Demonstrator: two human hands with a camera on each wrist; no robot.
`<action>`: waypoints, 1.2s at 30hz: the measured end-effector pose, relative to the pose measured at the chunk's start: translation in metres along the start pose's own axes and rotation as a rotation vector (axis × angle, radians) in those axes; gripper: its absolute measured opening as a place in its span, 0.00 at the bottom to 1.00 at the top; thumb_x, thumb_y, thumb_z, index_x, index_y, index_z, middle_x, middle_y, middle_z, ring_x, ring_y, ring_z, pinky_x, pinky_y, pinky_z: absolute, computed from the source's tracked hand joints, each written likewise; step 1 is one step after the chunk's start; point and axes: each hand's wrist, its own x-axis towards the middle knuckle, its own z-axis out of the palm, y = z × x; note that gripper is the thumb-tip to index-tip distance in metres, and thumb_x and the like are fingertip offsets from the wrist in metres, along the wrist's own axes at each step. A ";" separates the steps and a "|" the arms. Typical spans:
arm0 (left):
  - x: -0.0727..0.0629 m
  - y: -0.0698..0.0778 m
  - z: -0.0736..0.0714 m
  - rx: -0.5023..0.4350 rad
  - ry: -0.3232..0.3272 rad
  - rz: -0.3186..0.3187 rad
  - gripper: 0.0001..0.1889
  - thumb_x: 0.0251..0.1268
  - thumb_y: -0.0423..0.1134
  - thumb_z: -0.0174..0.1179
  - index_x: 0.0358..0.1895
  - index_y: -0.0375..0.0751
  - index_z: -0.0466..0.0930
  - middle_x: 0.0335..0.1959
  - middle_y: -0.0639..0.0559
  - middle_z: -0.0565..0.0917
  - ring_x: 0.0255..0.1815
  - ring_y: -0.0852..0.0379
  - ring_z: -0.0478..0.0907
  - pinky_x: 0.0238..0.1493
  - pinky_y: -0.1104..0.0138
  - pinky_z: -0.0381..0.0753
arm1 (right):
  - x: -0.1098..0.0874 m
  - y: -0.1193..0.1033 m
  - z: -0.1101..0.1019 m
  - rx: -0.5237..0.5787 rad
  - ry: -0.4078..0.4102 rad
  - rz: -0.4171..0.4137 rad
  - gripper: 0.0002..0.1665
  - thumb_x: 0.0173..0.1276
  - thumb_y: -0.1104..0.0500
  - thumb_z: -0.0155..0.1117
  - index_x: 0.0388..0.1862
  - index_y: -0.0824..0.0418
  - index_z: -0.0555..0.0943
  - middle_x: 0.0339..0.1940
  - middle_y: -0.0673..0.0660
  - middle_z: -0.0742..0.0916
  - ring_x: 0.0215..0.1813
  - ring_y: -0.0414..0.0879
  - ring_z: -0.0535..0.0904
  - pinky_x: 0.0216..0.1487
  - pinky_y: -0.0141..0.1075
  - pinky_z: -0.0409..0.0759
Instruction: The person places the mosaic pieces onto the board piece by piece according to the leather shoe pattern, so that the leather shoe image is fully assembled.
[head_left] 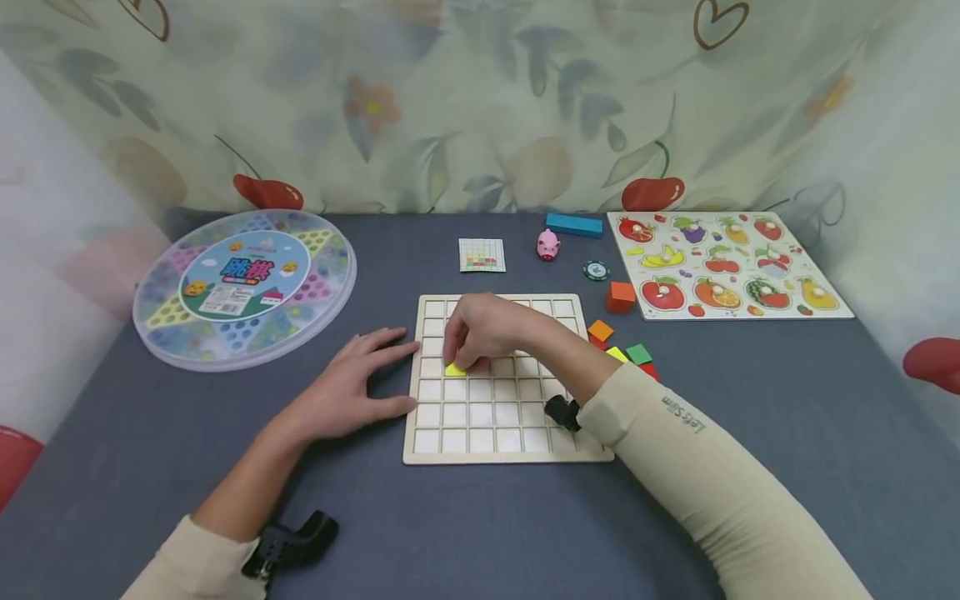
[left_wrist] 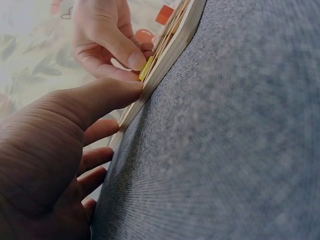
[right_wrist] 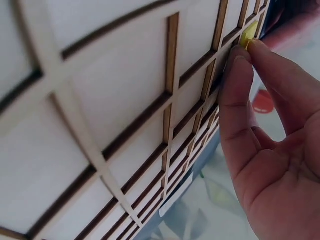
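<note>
Toward nine o'clock from the middle of the grid board (head_left: 480, 458), there's the yellow tile (head_left: 455, 371), pinched in the fingers of the right hand (head_left: 486, 331); light, stiff, perhaps slippery, I'd say (opposite edges offer the hold!), while the left hand (head_left: 347, 385), fingers spread, touches the board's nine-o'clock edge.

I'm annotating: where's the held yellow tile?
The head view shows the yellow tile at the left part of the grid board, pinched by the right hand, near the left hand.
</note>
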 end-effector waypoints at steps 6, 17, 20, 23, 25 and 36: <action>-0.001 0.001 -0.001 -0.001 -0.003 -0.002 0.38 0.67 0.54 0.69 0.78 0.49 0.69 0.82 0.40 0.60 0.83 0.32 0.49 0.78 0.33 0.43 | 0.002 0.000 0.000 -0.021 -0.010 0.005 0.08 0.67 0.68 0.70 0.36 0.56 0.92 0.33 0.53 0.89 0.29 0.42 0.81 0.33 0.31 0.80; 0.001 0.002 -0.002 0.001 -0.002 0.002 0.38 0.66 0.54 0.69 0.78 0.49 0.69 0.82 0.40 0.61 0.83 0.31 0.49 0.78 0.33 0.42 | -0.012 0.017 -0.011 0.063 -0.024 -0.101 0.10 0.67 0.64 0.71 0.45 0.54 0.91 0.34 0.54 0.85 0.31 0.48 0.81 0.36 0.36 0.80; 0.001 0.002 -0.001 0.008 -0.003 -0.005 0.39 0.66 0.54 0.69 0.78 0.50 0.68 0.82 0.41 0.60 0.83 0.33 0.49 0.79 0.34 0.42 | -0.022 0.020 -0.018 0.070 -0.021 -0.124 0.10 0.68 0.62 0.71 0.46 0.54 0.91 0.36 0.53 0.85 0.35 0.49 0.82 0.40 0.40 0.82; 0.001 0.001 0.000 0.009 -0.005 -0.012 0.39 0.66 0.55 0.69 0.79 0.50 0.68 0.82 0.41 0.60 0.84 0.33 0.49 0.79 0.34 0.41 | -0.034 0.024 -0.023 0.083 -0.018 -0.132 0.09 0.69 0.61 0.71 0.47 0.55 0.91 0.38 0.53 0.87 0.38 0.48 0.82 0.44 0.44 0.83; 0.000 0.001 0.001 0.007 -0.006 -0.014 0.39 0.66 0.55 0.69 0.79 0.50 0.67 0.82 0.41 0.60 0.84 0.33 0.48 0.79 0.34 0.41 | -0.043 0.028 -0.027 0.092 -0.012 -0.122 0.09 0.69 0.61 0.71 0.47 0.54 0.91 0.39 0.52 0.88 0.39 0.48 0.81 0.46 0.47 0.83; 0.000 0.003 -0.001 0.006 -0.016 -0.009 0.39 0.67 0.55 0.68 0.79 0.50 0.67 0.83 0.40 0.59 0.84 0.31 0.47 0.79 0.34 0.41 | -0.094 0.067 -0.044 0.121 0.041 -0.075 0.14 0.68 0.58 0.74 0.51 0.58 0.90 0.42 0.52 0.91 0.45 0.50 0.84 0.49 0.47 0.84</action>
